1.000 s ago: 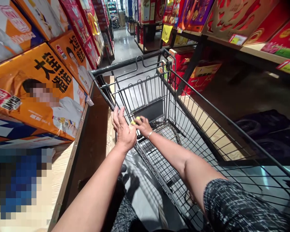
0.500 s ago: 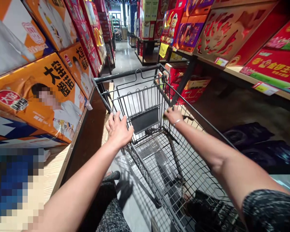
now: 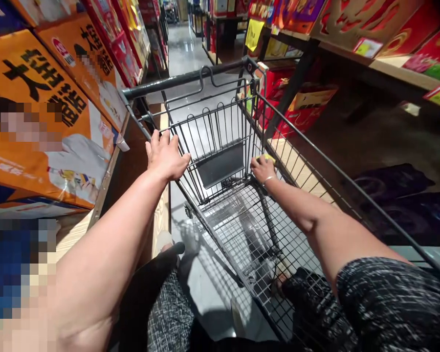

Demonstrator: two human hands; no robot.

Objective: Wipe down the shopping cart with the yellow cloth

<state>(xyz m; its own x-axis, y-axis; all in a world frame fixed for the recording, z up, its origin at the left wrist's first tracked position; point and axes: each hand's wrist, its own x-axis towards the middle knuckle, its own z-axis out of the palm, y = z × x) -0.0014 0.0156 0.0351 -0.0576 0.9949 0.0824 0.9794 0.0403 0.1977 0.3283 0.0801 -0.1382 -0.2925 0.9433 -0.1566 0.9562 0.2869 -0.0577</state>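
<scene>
1. Right hand (image 3: 263, 170) is now over the right side of the cart (image 3: 222, 165); one second ago it was beside the left hand (image 3: 166, 159).
2. Left hand lies palm down on the left rail, near the handle (image 3: 176, 82), fingers spread and thumb out; how firmly it presses, I cannot tell.
3. Right fingers curl against a yellow piece (image 3: 268, 159), partly hidden, its edge showing just beyond them. Whether it touches the wire wall, I cannot tell. A bracelet (image 3: 267, 180) circles that wrist.
4. Cart stands between two rows of shelving, slanting across the view, handle at its far end.
5. Orange box (image 3: 55, 122) sits on the left; red boxes (image 3: 310, 110) stand low on the right.
</scene>
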